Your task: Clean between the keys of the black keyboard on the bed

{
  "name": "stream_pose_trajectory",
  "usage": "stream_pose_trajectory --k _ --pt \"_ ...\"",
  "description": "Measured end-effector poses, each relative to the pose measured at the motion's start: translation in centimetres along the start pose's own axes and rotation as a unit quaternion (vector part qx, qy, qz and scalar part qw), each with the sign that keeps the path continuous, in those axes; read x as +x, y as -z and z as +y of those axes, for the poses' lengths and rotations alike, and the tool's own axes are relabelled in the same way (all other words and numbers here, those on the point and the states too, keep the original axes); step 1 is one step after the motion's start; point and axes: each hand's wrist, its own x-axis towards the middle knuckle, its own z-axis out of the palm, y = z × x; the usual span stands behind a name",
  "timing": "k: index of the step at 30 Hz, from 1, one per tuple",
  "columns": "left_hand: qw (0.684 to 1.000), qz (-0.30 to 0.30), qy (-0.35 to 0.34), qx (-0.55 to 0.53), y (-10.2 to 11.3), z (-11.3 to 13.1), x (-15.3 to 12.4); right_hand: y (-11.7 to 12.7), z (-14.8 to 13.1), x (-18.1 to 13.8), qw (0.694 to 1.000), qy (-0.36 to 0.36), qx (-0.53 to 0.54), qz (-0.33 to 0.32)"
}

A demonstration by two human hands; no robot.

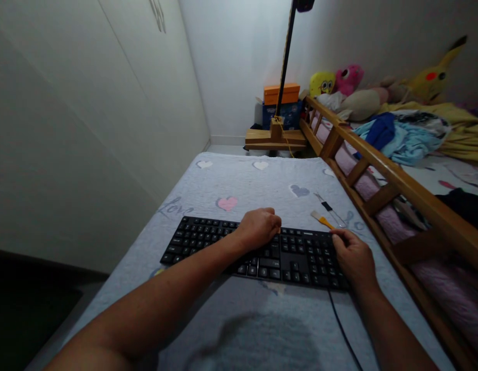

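A black computer keyboard (208, 238) lies across the patterned cloth, its numeric pad toward the right and a cable running off its near side. My left hand (261, 225) is closed over the upper middle of the keyboard, fingers curled in. Whatever its fingertips may hold is hidden. At the right end, my right hand (353, 256) grips the keyboard's upper corner between thumb and fingers. Just beyond that hand lies a small brush (323, 220) with a yellow handle. A thin wire tool (328, 207) with a black middle rests behind the brush.
A light blue cloth (258, 180) with hearts covers the table. Along the right runs a wooden bed rail (381, 165), with plush toys and clothes behind it. A wooden stand (276, 135) and an orange box (281, 94) are at the far wall. White cabinet doors (87, 103) rise at left.
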Motion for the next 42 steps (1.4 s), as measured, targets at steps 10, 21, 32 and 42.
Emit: stream_pose_trajectory --k 10,21,32,42 --pt "0.999 -0.017 0.025 0.041 0.6 -0.4 -0.5 0.0 0.0 -0.1 1.000 -0.005 0.007 0.000" --pt "0.997 -0.002 0.053 0.053 1.5 -2.7 -2.5 0.1 0.0 -0.1 1.000 0.010 0.007 0.003" --pt "0.993 0.012 0.084 0.077 2.3 -4.8 -4.0 -0.1 0.3 0.0 1.000 0.000 0.002 -0.004" --pt "0.990 0.019 0.111 0.083 3.3 -6.3 -5.4 0.0 0.0 0.0 1.000 0.023 0.000 0.006"
